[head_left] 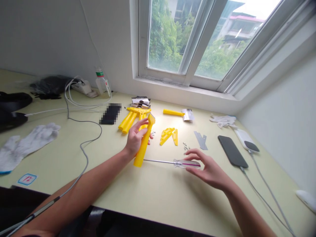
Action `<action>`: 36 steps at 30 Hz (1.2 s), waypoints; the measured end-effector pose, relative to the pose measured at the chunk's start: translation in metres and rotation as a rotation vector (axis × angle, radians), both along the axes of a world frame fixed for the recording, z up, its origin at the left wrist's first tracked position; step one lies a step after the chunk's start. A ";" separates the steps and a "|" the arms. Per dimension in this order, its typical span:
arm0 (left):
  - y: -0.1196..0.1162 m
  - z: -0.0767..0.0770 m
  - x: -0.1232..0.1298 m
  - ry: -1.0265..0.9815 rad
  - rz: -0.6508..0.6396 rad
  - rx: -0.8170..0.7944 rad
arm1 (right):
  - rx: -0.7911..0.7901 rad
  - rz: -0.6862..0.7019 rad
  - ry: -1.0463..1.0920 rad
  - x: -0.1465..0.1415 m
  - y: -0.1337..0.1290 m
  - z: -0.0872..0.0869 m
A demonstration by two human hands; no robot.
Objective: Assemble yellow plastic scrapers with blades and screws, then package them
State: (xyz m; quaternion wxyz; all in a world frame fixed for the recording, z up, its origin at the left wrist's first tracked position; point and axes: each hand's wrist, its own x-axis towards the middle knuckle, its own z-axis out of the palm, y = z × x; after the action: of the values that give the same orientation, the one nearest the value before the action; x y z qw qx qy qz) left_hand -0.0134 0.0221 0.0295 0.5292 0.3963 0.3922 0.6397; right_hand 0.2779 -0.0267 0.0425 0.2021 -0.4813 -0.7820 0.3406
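My left hand (135,138) grips a long ribbed yellow plastic part (144,146), which stands tilted with its lower end near the desk. My right hand (208,168) has its fingertips around the end of a clear-handled screwdriver (187,163), whose thin steel shaft points left toward the yellow part. Between my hands lie a small cluster of screws (185,147) and a few tiny metal nuts (153,133). Further yellow plastic pieces (168,136) lie nearby, with a joined yellow assembly (130,118) and a yellow rod (173,112) behind them.
A grey metal plate (201,140), a black phone (232,151) on a cable, and a white glove (223,121) lie right. Another glove (27,148), cables, a power strip (82,87) and a bottle (100,82) lie left. A window (192,39) borders the pale desk (158,194).
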 end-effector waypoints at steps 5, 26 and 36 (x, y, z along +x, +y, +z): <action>-0.005 0.001 0.008 0.136 -0.002 0.124 | 0.121 0.032 -0.124 -0.003 0.001 0.009; 0.078 0.028 0.004 1.104 0.175 0.813 | -0.046 -0.252 0.553 -0.039 0.104 0.065; 0.218 0.018 -0.037 1.435 0.524 -0.416 | 0.025 -0.372 0.647 -0.026 0.098 0.082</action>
State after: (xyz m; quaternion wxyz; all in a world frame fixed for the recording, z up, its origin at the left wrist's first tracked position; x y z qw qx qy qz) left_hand -0.0508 0.2403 0.0479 0.0421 0.4997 0.8297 0.2453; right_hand 0.2524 0.0715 0.1242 0.5031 -0.4801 -0.5809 0.4231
